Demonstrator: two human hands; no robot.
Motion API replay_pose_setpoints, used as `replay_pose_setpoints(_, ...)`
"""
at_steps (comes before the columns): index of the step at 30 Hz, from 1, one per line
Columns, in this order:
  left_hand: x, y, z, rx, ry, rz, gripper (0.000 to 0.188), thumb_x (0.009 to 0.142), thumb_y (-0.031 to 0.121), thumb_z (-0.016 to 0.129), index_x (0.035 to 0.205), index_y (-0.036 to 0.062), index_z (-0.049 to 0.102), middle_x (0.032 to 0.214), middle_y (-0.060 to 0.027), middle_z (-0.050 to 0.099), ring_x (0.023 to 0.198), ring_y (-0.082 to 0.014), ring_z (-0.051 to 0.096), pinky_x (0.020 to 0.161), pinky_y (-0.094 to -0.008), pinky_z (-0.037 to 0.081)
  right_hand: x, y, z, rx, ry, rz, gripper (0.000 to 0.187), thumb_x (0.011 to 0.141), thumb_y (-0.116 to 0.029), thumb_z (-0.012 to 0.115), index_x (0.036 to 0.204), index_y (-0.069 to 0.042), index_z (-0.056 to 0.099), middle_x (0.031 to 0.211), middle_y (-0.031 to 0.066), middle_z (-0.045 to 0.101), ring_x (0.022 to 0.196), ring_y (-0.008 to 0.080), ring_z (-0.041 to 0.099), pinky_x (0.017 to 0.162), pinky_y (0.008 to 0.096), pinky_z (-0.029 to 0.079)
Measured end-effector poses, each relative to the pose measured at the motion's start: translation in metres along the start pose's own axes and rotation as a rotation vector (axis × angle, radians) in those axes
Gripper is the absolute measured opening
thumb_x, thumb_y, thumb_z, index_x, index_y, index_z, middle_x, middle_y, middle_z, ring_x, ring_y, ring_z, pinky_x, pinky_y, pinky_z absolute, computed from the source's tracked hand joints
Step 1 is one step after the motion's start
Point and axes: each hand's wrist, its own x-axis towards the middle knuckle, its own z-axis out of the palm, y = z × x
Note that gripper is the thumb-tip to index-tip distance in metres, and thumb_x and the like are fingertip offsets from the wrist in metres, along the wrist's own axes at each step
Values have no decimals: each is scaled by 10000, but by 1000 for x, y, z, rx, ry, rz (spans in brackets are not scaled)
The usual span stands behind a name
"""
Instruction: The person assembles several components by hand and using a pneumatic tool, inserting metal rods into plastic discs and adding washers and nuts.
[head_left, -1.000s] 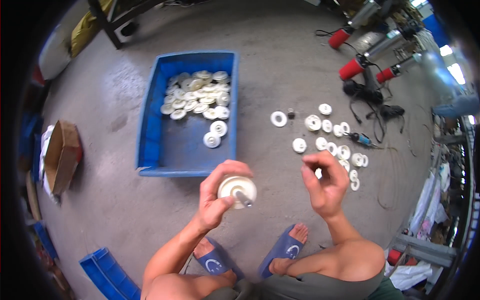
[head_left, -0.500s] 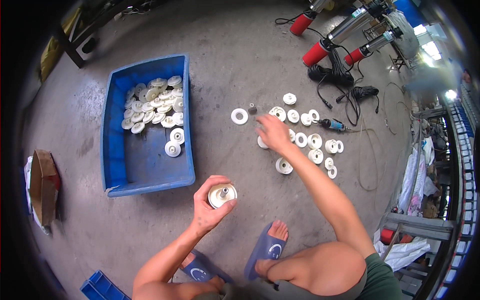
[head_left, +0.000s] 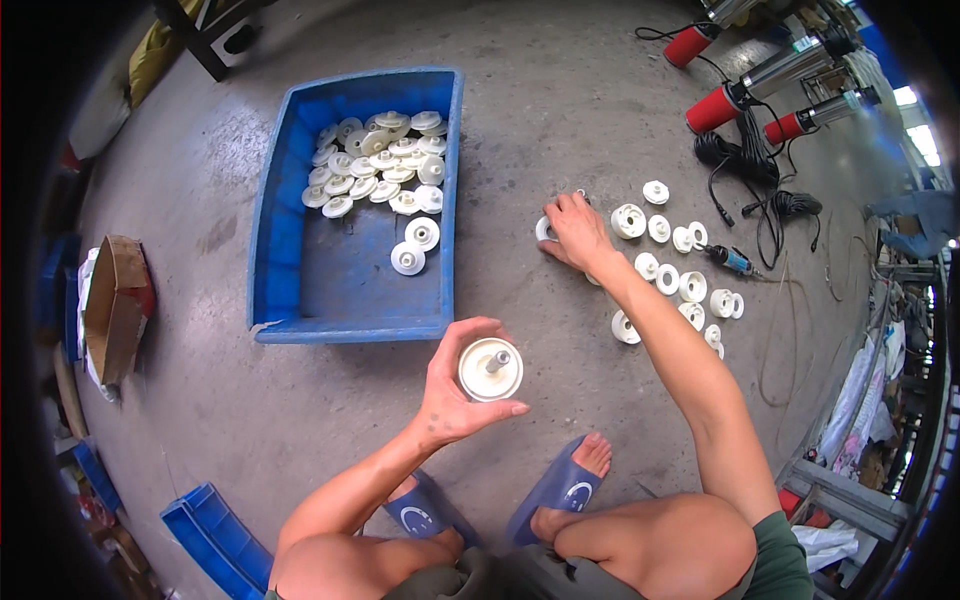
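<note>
The left hand [head_left: 447,398] is just below the middle of the frame, its fingers and thumb curved around the rim of a round white part [head_left: 473,384], holding it clear of the floor [head_left: 570,395]. A metal shaft [head_left: 497,361] stands out from the part's centre, facing the camera. The right hand [head_left: 580,232] reaches to the right of centre, fingers bent down over a flat white ring [head_left: 543,229] whose left edge shows beside them; whether they grip it cannot be told. Right of this hand, more white parts [head_left: 692,286] lie spread on the floor, with a blue-bodied tool [head_left: 730,259] near them. In the upper left-centre sits a blue bin [head_left: 453,200], white discs [head_left: 385,165] heaped toward its far end and two apart from the heap by its right wall. Red-and-silver cylinders [head_left: 715,108] and black cables [head_left: 735,155] lie at upper right; an open cardboard box [head_left: 118,310] stands at far left.
</note>
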Motion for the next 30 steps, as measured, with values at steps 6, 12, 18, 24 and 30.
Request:
replay_pose_setpoints(6, 2, 12, -8, 49, 18, 81, 823, 653, 199, 1014, 1310, 25, 551, 1222, -81, 623, 1139, -159, 620, 994, -332, 511, -28, -50, -52, 455, 127, -1, 190, 886, -170, 793, 1045, -69, 768, 1039, 110, 727, 931, 328, 681, 825, 435, 561)
replay_pose_setpoints(12, 3, -1, -3, -53, 106, -58, 776, 668, 214, 1018, 1285, 29, 585, 1206, -75, 679, 1130, -157, 646, 981, -334, 533, -70, -141, -189, 563, 360, -275, 317, 872, -137, 785, 1189, -138, 787, 1257, 142, 734, 1087, 309, 689, 852, 395, 531)
replay_pose_setpoints(18, 9, 10, -1, 37, 49, -18, 853, 644, 201, 1030, 1338, 61, 553, 1243, -86, 664, 1173, -181, 643, 991, -357, 546, -80, -148, -194, 626, 212, -344, 351, 837, -139, 825, 1181, -106, 764, 1180, 118, 757, 1043, 285, 698, 821, 391, 542)
replay_pose_setpoints(24, 1, 4, -3, -42, 50, 120, 848, 660, 215, 1013, 1362, 40, 571, 1223, -85, 652, 1161, -180, 642, 976, -355, 536, -69, -176, -185, 869, 123, -185, 263, 812, 44, 817, 1064, -9, 760, 925, 101, 746, 743, 177, 705, 628, 294, 544)
replay_pose_setpoints(30, -25, -13, -21, 263, 175, 73, 561, 711, 242, 947, 1167, 50, 684, 1005, -110, 723, 916, -219, 722, 820, -357, 569, -54, -177, -194, 1078, 66, 19, 211, 831, 39, 812, 1033, 31, 750, 892, 96, 732, 769, 136, 671, 675, 263, 527)
